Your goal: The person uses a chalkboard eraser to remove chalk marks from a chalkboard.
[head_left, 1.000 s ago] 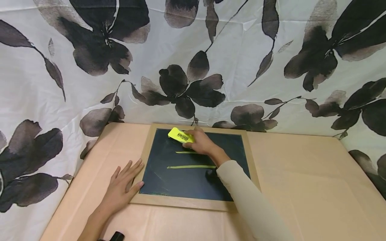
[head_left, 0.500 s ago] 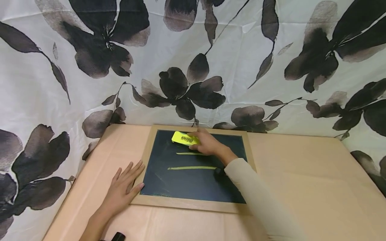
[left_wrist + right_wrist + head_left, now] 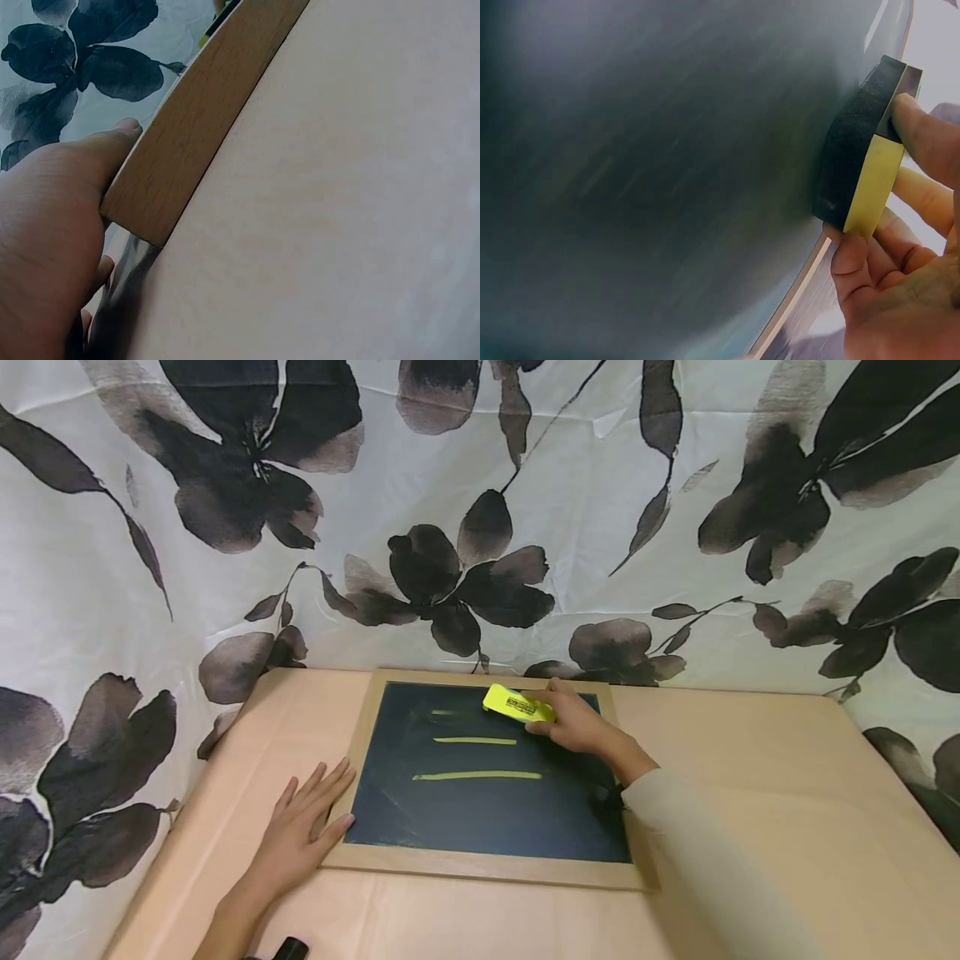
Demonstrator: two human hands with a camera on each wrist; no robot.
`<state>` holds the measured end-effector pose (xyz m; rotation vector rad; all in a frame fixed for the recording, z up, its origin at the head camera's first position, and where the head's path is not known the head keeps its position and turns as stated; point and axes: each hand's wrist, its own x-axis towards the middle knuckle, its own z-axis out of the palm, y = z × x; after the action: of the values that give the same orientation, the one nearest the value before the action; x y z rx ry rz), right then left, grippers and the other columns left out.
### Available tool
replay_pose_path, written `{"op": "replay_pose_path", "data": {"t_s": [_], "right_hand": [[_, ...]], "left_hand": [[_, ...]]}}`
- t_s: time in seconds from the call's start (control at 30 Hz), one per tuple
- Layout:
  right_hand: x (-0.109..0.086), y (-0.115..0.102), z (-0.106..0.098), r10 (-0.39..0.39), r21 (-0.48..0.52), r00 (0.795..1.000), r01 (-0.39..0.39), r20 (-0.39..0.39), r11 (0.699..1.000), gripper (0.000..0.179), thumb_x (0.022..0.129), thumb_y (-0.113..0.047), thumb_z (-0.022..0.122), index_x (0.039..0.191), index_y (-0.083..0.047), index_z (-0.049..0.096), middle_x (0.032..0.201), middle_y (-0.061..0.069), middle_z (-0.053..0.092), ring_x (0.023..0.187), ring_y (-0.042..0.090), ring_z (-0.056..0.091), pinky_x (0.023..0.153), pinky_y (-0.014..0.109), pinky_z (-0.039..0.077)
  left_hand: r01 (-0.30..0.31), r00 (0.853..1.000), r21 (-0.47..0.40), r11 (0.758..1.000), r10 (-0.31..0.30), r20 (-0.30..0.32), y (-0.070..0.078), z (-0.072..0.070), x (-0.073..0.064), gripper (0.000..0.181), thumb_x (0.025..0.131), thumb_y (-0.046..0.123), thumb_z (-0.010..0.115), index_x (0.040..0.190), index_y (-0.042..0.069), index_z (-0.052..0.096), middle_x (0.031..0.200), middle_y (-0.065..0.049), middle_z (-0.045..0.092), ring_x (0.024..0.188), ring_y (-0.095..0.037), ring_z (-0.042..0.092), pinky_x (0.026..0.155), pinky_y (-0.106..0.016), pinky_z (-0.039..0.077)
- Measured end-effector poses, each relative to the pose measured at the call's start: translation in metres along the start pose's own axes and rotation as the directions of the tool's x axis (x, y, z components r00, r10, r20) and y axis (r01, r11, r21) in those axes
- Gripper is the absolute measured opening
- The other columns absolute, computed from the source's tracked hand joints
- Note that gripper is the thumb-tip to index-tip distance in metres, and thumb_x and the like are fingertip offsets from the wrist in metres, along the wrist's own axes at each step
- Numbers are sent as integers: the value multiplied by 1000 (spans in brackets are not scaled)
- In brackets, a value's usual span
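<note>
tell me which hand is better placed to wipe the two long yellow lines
Likely the right hand: it grips the yellow eraser at the chalkboard, near those yellow lines. The left hand holds no eraser; it rests on the wooden frame, so seems better suited to steadying it.

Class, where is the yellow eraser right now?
In the head view, the right hand holds the yellow eraser near the top of the chalkboard, right of centre, above the right end of the middle yellow line.

White cloth (image 3: pixel 585 543) printed with dark flowers (image 3: pixel 423 564) hangs behind and beside a pale tan tabletop (image 3: pixel 750 768).
</note>
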<state>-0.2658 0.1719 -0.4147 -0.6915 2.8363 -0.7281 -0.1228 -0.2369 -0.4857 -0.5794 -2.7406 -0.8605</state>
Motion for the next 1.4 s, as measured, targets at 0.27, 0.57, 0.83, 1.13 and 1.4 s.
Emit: {"op": "replay_pose_path", "data": {"t_s": [0.27, 0.57, 0.83, 1.13, 1.4], "right_hand": [[-25, 29, -14, 40, -19, 999, -40, -16, 999, 60, 87, -21, 72, 139, -2, 49, 98, 11, 45, 86, 26, 43, 71, 38, 36], [-26, 30, -10, 64, -82, 995, -70, -76, 994, 61, 86, -30, 72, 138, -5, 51, 103, 15, 48, 93, 29, 44, 76, 42, 40], [-20, 32, -3, 27, 31, 982, -21, -185, 999, 54, 80, -21, 78, 127, 1, 61, 103, 15, 57, 93, 29, 45, 78, 41, 38], [-4, 15, 3, 49, 61, 988, -41, -146, 997, 54, 83, -24, 76, 129, -1, 59, 97, 12, 51, 86, 25, 45, 73, 37, 37], [16, -8, 13, 46, 81, 990, -36, -135, 996, 54, 82, -23, 76, 129, -2, 59, 102, 14, 50, 89, 27, 41, 74, 37, 37]], "left_hand": [[-1, 1000, -3, 1000, 1, 1, -1, 0, -1, 59, 93, 29, 63, 147, 17, 41, 153, -5, 34, 140, -37, 24, 112, -57, 4], [-8, 1000, -11, 1000, 8, -7, 0, 0, -2, 59, 93, 28, 63, 146, 16, 42, 152, -6, 34, 139, -38, 24, 112, -57, 4], [-1, 1000, -19, 1000, 1, -3, 1, 2, -2, 59, 92, 29, 64, 146, 17, 43, 152, -4, 34, 140, -37, 24, 112, -56, 3], [-20, 999, -13, 1000, 20, -37, 2, 0, -2, 58, 91, 27, 65, 144, 15, 45, 150, -6, 38, 138, -38, 27, 111, -58, 6], [-16, 999, -24, 1000, 15, -32, 0, -1, -2, 58, 91, 27, 65, 144, 15, 45, 150, -7, 38, 139, -38, 26, 111, -58, 6]]}}
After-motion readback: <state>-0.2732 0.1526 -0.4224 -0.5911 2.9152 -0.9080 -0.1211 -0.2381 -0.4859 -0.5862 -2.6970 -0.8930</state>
